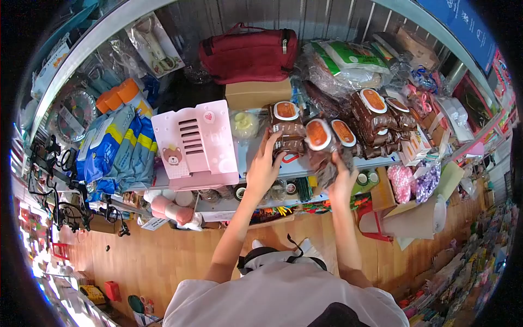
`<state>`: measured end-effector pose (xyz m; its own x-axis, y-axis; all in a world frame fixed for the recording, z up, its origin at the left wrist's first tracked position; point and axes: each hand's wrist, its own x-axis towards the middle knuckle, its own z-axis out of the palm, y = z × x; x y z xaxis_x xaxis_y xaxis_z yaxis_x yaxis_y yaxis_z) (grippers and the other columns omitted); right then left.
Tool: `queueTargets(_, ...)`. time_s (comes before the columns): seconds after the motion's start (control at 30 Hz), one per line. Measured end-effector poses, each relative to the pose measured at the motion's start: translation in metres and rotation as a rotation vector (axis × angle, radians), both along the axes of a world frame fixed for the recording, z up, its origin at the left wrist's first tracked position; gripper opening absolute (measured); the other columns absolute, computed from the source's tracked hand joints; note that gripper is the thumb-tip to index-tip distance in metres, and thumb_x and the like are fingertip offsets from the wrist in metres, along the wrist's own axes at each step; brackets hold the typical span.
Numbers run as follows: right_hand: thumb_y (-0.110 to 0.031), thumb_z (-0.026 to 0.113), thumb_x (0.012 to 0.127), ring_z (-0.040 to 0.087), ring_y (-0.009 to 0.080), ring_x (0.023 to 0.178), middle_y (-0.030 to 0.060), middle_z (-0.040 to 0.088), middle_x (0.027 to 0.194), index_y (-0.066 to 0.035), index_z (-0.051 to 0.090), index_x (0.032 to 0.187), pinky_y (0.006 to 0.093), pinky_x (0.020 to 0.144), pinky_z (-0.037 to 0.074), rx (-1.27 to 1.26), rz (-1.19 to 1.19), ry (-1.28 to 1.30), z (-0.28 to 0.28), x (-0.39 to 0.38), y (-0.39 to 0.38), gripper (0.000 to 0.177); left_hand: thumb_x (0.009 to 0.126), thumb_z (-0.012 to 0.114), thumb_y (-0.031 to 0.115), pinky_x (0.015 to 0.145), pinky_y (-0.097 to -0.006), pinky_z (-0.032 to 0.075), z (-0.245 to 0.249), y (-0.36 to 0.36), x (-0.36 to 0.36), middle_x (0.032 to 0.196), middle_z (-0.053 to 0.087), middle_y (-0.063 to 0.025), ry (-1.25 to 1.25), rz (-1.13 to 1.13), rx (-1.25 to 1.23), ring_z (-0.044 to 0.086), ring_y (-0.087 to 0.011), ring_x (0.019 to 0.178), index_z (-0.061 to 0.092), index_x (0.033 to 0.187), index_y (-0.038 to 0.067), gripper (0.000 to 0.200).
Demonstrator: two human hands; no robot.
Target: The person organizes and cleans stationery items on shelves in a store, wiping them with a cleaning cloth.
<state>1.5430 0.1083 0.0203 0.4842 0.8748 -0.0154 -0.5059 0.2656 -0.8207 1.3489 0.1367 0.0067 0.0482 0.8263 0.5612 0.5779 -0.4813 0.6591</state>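
My right hand (342, 181) grips a brown pack of wet wipes (322, 146) by its near right edge. This pack is tilted, a little blurred, and has an orange oval lid with a white rim. My left hand (266, 166) is closed around the left side of a short stack of the same brown wet wipes packs (286, 128), fingers on its edge and thumb below. Behind the held pack, another wipes pack (344, 133) shows its lid. Farther right stands a bigger pile of these packs (376, 117).
Left on the shelf stand a pink plastic holder (195, 144) and blue wipes packs (117, 147). A maroon bag (248, 54) sits on a cardboard box (259, 94) behind. Green-and-white plastic packages (354, 62) lie at the back. Below are a lower shelf with small goods and a wooden floor (180, 245).
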Motion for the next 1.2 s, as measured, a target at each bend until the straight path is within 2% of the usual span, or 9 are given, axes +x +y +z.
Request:
queueTargets(0.2,-0.009,0.067,0.087,0.062,0.0150,0.082,0.0035,0.064,0.094,-0.003,0.060,0.110,0.0311,0.058,0.051,-0.129,0.124,-0.004,-0.021,-0.003,-0.038,0.025,0.088,0.063,0.012,0.091,-0.0479,0.049,-0.003,0.001,0.001,0.144,0.041,-0.0222,-0.023,0.044,-0.027,0.050,-0.0451,0.119,0.040,0.136,0.016,0.053)
queueTargets(0.3,-0.019,0.072,0.087,0.059,0.0136,0.090,0.0045,0.065,0.102,0.001,0.062,0.113,0.0284,0.077,0.049,-0.147,0.242,-0.202,-0.020,0.020,-0.037,0.035,0.086,0.065,0.009,0.094,-0.0464,0.047,-0.003,0.000,0.002,0.139,0.045,-0.0238,-0.015,0.048,0.001,0.050,-0.0443,0.121,0.040,0.136,0.012,0.056)
queueTargets(0.37,-0.029,0.070,0.089,0.060,0.0159,0.091,0.0084,0.066,0.099,0.002,0.061,0.111,0.0297,0.080,0.048,-0.272,0.337,-0.542,0.003,0.043,-0.041,0.039,0.084,0.067,0.006,0.098,-0.0436,0.045,-0.004,0.001,0.003,0.130,0.053,-0.0252,0.000,0.069,0.037,0.052,-0.0426,0.120,0.040,0.136,0.007,0.059)
queueTargets(0.53,-0.012,0.074,0.078,0.067,0.0322,0.084,0.0161,0.054,0.127,-0.007,0.053,0.125,0.0402,0.075,0.053,0.132,-0.297,-1.598,0.028,0.083,-0.024,0.052,0.078,0.069,0.004,0.111,-0.0448,0.031,0.005,-0.003,0.005,0.150,0.028,-0.0241,-0.008,0.043,0.131,0.027,-0.0428,0.139,0.040,0.137,0.008,0.066)
queueTargets(0.63,0.001,0.068,0.069,0.058,0.0397,0.107,0.0121,0.050,0.132,-0.011,0.050,0.131,0.0432,0.088,0.050,-0.093,0.072,-1.565,0.029,0.084,-0.020,0.066,0.074,0.073,0.008,0.115,-0.0513,0.019,0.004,-0.008,0.004,0.153,0.024,-0.0224,-0.029,0.006,0.256,0.018,-0.0433,0.143,0.041,0.137,0.009,0.071)
queueTargets(0.77,0.003,0.070,0.066,0.060,0.0375,0.102,0.0076,0.051,0.132,-0.014,0.052,0.130,0.0438,0.082,0.052,-0.111,-0.100,-1.688,0.006,0.076,-0.003,0.068,0.070,0.081,0.022,0.113,-0.0627,0.007,0.007,-0.045,0.026,0.152,0.031,-0.0164,0.069,-0.209,0.229,0.018,-0.0411,0.144,0.054,0.126,0.011,0.064)
queueTargets(0.9,0.000,0.075,0.065,0.063,0.0360,0.086,0.0104,0.058,0.109,-0.008,0.061,0.113,0.0445,0.070,0.051,0.194,-0.319,-1.720,-0.013,0.083,0.007,0.051,0.077,0.074,0.012,0.113,-0.0571,0.021,-0.001,-0.052,0.054,0.146,0.041,-0.0115,0.168,-0.380,0.227,0.033,-0.0343,0.139,0.061,0.119,0.010,0.044)
queueTargets(1.07,0.004,0.071,0.067,0.059,0.0401,0.084,0.0161,0.056,0.098,0.000,0.058,0.098,0.0450,0.069,0.047,0.163,-0.369,-1.563,-0.014,0.085,0.008,0.034,0.077,0.057,-0.007,0.106,-0.0426,0.040,-0.011,-0.036,0.055,0.138,0.050,-0.0131,0.147,-0.423,0.253,0.044,-0.0318,0.132,0.060,0.117,0.003,0.041)
queueTargets(1.2,0.003,0.069,0.075,0.055,0.0430,0.079,0.0202,0.055,0.087,0.005,0.055,0.089,0.0414,0.067,0.044,0.202,-0.459,-1.369,0.007,0.083,-0.006,0.020,0.078,0.056,-0.011,0.106,-0.0449,0.040,-0.014,-0.032,0.059,0.135,0.053,-0.0122,0.161,-0.450,0.286,0.045,-0.0307,0.132,0.062,0.113,0.001,0.038)
